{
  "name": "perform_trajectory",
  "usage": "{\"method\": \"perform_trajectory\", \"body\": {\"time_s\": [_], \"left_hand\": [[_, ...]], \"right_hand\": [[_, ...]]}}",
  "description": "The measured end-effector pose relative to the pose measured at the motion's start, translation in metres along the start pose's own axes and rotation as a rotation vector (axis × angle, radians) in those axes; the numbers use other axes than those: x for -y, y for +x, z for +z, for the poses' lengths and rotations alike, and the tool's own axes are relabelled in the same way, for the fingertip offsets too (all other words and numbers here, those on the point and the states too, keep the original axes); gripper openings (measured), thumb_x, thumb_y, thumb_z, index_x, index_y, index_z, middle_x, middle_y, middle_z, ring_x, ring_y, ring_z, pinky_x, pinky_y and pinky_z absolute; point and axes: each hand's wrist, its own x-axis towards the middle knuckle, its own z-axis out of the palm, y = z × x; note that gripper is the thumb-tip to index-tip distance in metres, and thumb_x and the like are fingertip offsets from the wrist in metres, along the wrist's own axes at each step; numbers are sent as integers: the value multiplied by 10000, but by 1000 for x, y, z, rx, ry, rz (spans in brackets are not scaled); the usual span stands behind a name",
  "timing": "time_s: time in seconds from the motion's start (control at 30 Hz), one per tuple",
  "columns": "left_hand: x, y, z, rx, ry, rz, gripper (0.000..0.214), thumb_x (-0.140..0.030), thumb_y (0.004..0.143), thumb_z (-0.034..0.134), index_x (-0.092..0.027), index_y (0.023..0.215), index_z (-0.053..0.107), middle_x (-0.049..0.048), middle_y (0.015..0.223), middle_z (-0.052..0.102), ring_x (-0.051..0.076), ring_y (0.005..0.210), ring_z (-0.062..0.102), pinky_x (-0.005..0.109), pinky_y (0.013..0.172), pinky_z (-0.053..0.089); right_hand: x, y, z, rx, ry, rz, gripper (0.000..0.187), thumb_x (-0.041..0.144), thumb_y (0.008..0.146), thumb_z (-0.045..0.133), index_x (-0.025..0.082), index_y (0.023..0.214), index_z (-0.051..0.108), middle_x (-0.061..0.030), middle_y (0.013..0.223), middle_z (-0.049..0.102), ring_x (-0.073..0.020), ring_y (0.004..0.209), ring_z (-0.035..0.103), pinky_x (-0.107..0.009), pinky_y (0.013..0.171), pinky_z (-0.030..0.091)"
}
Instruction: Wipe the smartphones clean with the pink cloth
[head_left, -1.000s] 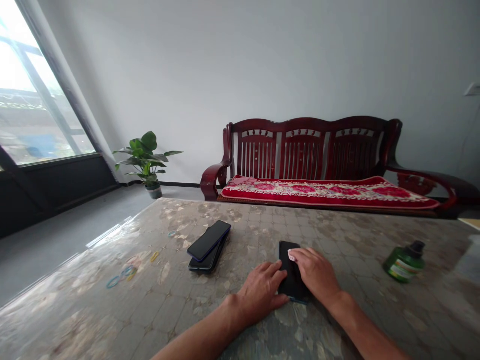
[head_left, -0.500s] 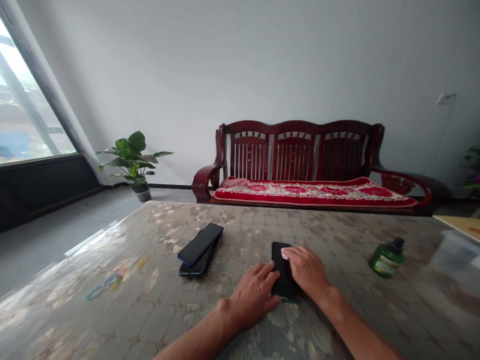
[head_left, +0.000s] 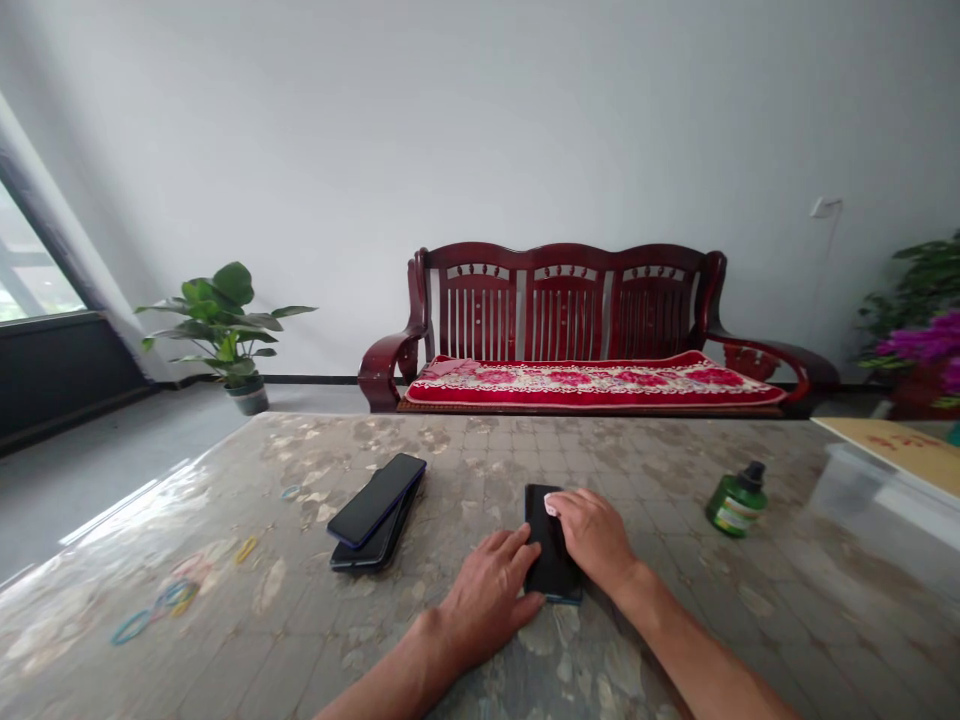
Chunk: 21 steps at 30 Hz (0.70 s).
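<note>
A black smartphone lies screen up on the table in front of me. My left hand steadies it, fingertips over its left edge and thumb by the lower left corner. Between the fingertips of my right hand is a small white folded wipe, pressed on the upper part of the screen. Most of the wipe is hidden by the fingers. To the left, a smartphone with a blue edge rests slantwise on top of another dark smartphone.
A green bottle with a black cap stands on the right, near a clear plastic box with a tan board on it. Coloured rubber bands lie at the left. Beyond the patterned table is a wooden bench.
The view has turned slightly right, so everything sits further left in the picture. Both hands keep nearly the same place on the smartphone, the wipe still near its top.
</note>
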Motion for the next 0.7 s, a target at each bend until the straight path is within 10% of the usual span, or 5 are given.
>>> {"method": "perform_trajectory", "body": {"time_s": [0.7], "left_hand": [[-2, 0, -2, 23, -3, -3, 477, -351, 867, 660, -203, 1303, 533, 110, 1453, 495, 288, 1274, 507, 425, 1094, 396]], "right_hand": [[-4, 25, -5, 118, -66, -12, 289, 107, 937, 443, 224, 968, 705, -35, 1021, 737, -190, 953, 639, -280, 848, 420]]}}
